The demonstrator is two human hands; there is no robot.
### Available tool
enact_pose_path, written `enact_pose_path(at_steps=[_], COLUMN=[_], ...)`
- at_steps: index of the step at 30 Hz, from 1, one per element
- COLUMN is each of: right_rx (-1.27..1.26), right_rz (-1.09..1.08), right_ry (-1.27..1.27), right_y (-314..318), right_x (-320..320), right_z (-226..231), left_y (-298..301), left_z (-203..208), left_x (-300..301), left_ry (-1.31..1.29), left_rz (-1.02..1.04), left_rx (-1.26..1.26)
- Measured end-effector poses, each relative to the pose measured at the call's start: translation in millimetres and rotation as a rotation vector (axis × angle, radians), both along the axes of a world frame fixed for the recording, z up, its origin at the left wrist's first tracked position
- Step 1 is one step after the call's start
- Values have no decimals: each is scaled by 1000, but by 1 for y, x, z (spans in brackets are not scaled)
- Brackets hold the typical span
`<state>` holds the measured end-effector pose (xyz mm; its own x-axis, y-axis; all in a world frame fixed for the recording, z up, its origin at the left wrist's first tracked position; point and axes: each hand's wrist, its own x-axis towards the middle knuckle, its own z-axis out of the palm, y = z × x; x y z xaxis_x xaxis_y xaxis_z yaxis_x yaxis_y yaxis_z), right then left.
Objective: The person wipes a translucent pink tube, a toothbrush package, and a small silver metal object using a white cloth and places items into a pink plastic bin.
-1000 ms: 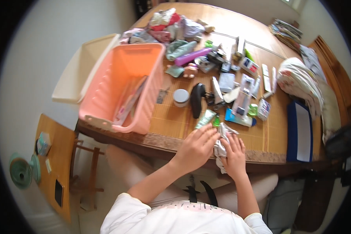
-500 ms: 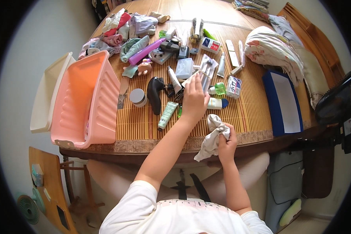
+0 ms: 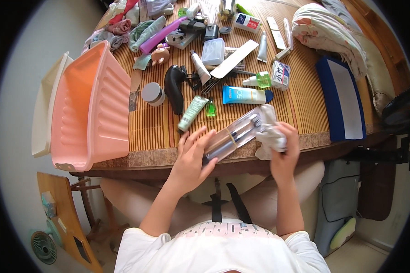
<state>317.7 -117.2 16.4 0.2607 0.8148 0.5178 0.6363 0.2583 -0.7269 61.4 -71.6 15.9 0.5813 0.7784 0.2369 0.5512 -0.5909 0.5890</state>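
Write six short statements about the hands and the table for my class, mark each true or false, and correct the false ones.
1. The left hand holds a clear case. True.
2. The right hand is empty. False: it holds a pale cloth.
3. The pale cloth touches the clear case. True.
4. The pink bin is right of both hands. False: it is left of them.
5. The round jar is left of the black gadget. True.
6. The blue tube is inside the pink bin. False: it lies on the table.

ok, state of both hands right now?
Left hand: closed on one end of a clear plastic case.
Right hand: closed on a crumpled whitish cloth.
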Motion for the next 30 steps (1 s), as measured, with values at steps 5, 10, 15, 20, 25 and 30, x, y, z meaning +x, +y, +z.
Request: enact_pose_path(at_steps=[5,10,15,20,25,30], right_rx=[-277,-201,-105,-202,-207,-144], right_rz=[82,141,401,415,279,494], right_ry=[-407,-314,-425,-395,-393,-317], right_y=[9,28,37,40,34,48], right_x=[-13,-17,-82,-65,-49,-98], right_z=[-11,6,-18,-9,-9,-7], left_y=[-1,-6,-1,-5,-5,-1], left_z=[3,-10,-15,-12,-14,-17], left_x=[-11,-19,-16,-17,-16,-13], left_ry=[1,-42,-63,-122,-89,-105], left_rz=[143,308,309,379,373,362], left_rx=[13,124,39,-36,30,27])
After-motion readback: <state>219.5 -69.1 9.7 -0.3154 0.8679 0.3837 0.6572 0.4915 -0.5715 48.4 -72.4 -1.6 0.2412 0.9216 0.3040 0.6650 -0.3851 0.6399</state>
